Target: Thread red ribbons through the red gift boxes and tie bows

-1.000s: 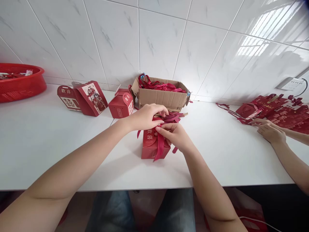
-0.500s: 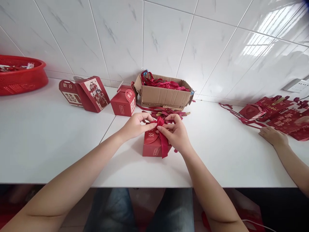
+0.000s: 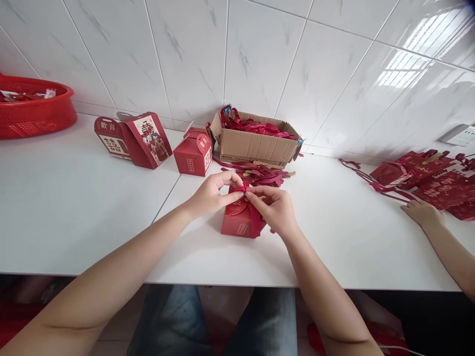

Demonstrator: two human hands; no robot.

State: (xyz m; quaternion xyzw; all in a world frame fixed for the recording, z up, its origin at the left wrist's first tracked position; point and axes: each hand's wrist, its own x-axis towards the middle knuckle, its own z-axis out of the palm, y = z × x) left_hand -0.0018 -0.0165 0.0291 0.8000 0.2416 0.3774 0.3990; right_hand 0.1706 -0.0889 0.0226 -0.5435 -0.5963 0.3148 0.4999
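Observation:
A red gift box [image 3: 237, 225] with gold lettering stands on the white table in front of me. Over its top and down its front hangs a dark red ribbon [image 3: 255, 221]. My left hand [image 3: 215, 194] pinches the ribbon at the knot above the lid, thumb against forefinger. From the other side, my right hand [image 3: 275, 207] also pinches the ribbon, its fingertips almost meeting the left ones. The fingers partly hide the knot and the box top.
Behind the gift box, a pile of ribbons [image 3: 260, 176] lies before a cardboard box [image 3: 256, 146] of more ribbons. Red boxes [image 3: 193, 153] stand to the left, near a red plastic basket [image 3: 40, 118]. At right, another person's hand [image 3: 425, 212] rests near red gift bags [image 3: 438, 185].
The fingertips have drawn closer together at the knot, and the ribbon loop that stood up there is now smaller and mostly covered. The view has shifted slightly.

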